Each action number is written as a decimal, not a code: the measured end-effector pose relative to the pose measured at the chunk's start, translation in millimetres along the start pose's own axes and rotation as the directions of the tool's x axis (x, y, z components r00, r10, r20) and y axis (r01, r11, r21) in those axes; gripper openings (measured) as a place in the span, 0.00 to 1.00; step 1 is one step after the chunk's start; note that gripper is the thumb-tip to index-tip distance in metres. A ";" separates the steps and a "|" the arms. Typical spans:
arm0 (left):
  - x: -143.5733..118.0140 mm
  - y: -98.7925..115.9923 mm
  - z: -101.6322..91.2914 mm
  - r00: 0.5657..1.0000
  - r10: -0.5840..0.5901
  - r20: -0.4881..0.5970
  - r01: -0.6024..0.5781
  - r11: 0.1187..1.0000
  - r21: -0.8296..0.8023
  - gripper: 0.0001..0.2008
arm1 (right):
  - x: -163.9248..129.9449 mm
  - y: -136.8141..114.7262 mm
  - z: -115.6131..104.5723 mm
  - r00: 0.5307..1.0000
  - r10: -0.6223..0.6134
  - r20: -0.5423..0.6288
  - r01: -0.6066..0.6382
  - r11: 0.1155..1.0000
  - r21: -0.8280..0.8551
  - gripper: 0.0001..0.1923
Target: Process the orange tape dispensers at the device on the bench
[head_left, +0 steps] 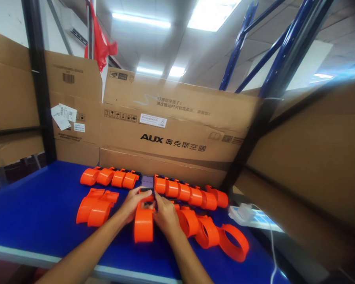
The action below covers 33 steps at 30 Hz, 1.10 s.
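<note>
Behind the work area, large cardboard boxes stood stacked as a wall, one printed with "AUX", and dark and blue rack posts rose at the right. Below them, the blue counter carried many orange wristbands. One row of wristbands lay at the back left, and a longer row ran to the right of a small dark screen unit. A pair of bands lay at the left front, and a chain of open bands curved off to the right front. A white power strip sat near the counter's right edge.

Both hands met at the middle of the counter. The left hand and right hand were closed around the top of an upright orange band, fingers pinching its dark module from either side.
</note>
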<state>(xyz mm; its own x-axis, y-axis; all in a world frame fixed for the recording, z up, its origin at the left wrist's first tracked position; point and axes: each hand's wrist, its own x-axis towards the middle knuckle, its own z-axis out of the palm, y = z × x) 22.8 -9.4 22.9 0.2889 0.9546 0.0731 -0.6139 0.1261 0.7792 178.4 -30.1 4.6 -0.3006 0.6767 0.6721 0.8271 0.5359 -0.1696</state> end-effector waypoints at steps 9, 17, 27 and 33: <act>-3.0 5.8 2.9 1.000 0.024 -0.012 -0.024 0.999 0.037 0.18 | 1.6 -2.0 -8.9 0.999 0.029 0.015 -0.031 0.985 0.167 0.27; -2.2 5.7 -2.1 0.979 0.206 -0.001 -0.198 0.939 0.281 0.19 | 8.7 -12.5 -20.4 0.984 0.120 -0.131 -0.049 0.893 0.448 0.18; -0.5 1.2 -10.2 0.961 0.244 0.131 -0.277 0.855 0.439 0.18 | 4.1 -13.6 -20.1 0.986 0.086 -0.141 -0.041 0.955 0.293 0.15; -1.5 5.8 -9.3 0.967 0.222 0.125 -0.253 0.887 0.386 0.17 | 6.5 -14.3 -22.2 0.993 0.088 -0.077 -0.062 0.954 0.294 0.17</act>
<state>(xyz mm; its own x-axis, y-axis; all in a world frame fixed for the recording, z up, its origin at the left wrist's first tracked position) 12.0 -7.6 21.6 0.2351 0.9173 0.3213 -0.3345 -0.2340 0.9129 175.2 -44.6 27.3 -0.1892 0.6802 0.7082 0.6675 0.6181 -0.4153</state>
